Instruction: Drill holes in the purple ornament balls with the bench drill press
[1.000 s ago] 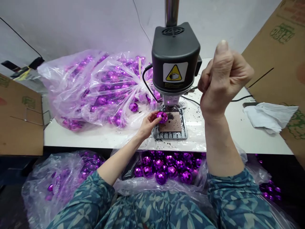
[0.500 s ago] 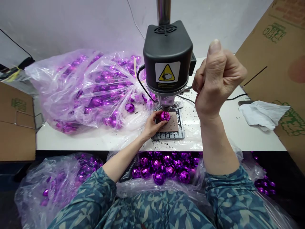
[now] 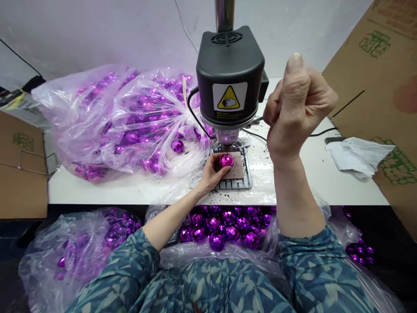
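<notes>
My left hand (image 3: pixel 212 173) pinches a shiny purple faceted ball (image 3: pixel 226 160) between thumb and fingers. The ball rests on a brown board (image 3: pixel 237 171) lying on the grey slotted base plate (image 3: pixel 249 182) of a small black drill press (image 3: pixel 230 65). Right above the ball is the drill press's chuck (image 3: pixel 227 147); whether the bit is inside the ball I cannot tell. Raised to the right of the machine, my right hand (image 3: pixel 298 106) is closed in a fist, thumb on top. Whatever it grips is hidden behind the fingers.
A large clear bag (image 3: pixel 124 117) of purple balls fills the table's left side, with one loose ball (image 3: pixel 177 146) beside it. More balls (image 3: pixel 228 228) lie in plastic below the table edge. Dark shavings surround the base. Cardboard boxes (image 3: pixel 384 87) and white paper (image 3: pixel 358 154) are at right.
My left hand and the ball have shifted very slightly. The right fist stays almost where it was, and the whole view has moved a little.
</notes>
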